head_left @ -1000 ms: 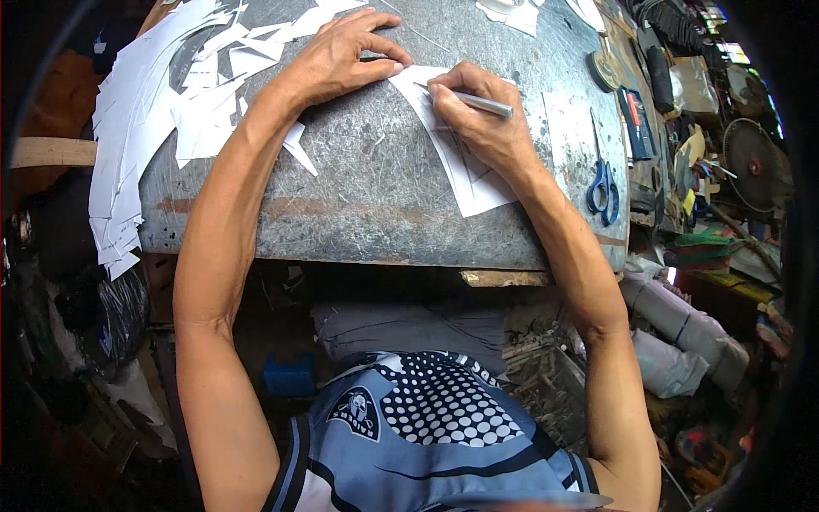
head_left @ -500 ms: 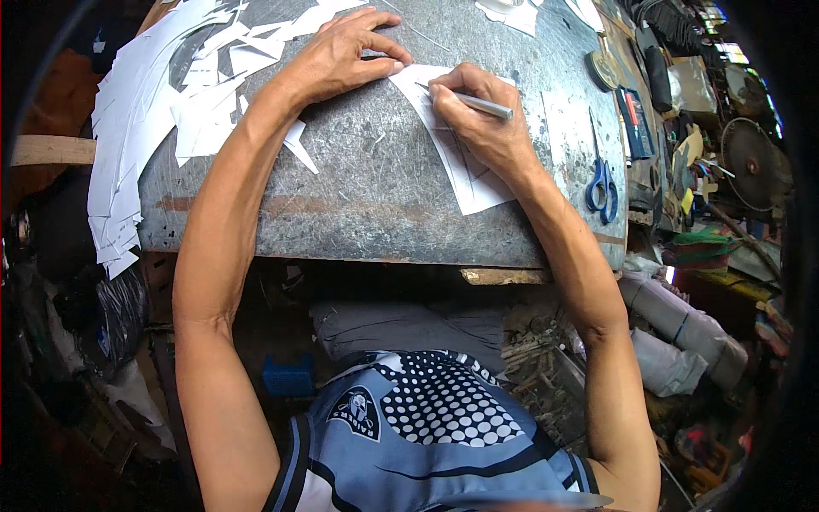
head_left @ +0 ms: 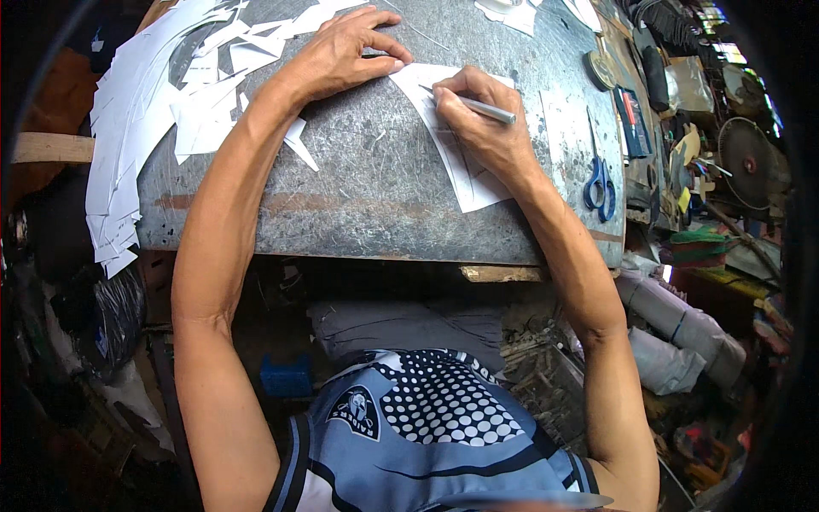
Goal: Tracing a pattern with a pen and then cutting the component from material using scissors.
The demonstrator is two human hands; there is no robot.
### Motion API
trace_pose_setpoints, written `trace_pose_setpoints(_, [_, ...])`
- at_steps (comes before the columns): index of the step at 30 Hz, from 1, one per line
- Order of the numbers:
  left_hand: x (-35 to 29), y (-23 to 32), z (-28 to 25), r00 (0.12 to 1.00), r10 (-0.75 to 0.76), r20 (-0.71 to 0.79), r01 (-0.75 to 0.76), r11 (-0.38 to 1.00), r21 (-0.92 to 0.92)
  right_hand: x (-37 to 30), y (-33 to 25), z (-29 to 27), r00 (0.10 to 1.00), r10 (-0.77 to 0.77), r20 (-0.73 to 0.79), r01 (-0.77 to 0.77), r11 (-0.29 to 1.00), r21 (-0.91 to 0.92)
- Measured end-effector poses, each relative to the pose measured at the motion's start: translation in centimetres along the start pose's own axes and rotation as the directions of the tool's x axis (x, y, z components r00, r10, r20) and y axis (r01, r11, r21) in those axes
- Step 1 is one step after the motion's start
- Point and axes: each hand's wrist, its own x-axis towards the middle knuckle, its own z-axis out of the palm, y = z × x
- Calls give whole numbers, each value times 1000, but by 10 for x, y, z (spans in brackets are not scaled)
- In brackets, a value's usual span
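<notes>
A white paper sheet [head_left: 471, 186] lies on the worn grey metal tabletop [head_left: 375, 196]. My right hand [head_left: 482, 119] grips a silver pen [head_left: 486, 109], its tip resting on the sheet's upper part. My left hand [head_left: 345, 53] lies flat, fingers spread, pressing the sheet's top left corner against the table. Part of the sheet is hidden under my right hand.
A stack of cut white paper pieces [head_left: 136, 136] covers the table's left side. Blue-handled scissors [head_left: 600, 186] lie near the right edge, with a dark flat case [head_left: 631, 119] behind them. Tools and clutter fill the right; rolled material [head_left: 682, 333] lies below.
Both hands stay in nearly the same place; the pen has shifted only slightly on the sheet.
</notes>
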Motion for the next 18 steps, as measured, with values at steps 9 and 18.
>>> trace_pose_setpoints(9, [-3,-2,2,999,-52,12,52,999,6,-2,0,2,1000,-6,-1,6,1000,16])
trace_pose_setpoints(18, [-2,-2,2,1000,-21,-1,21,1000,19,-8,-3,2,999,19,-36,-18,999,38])
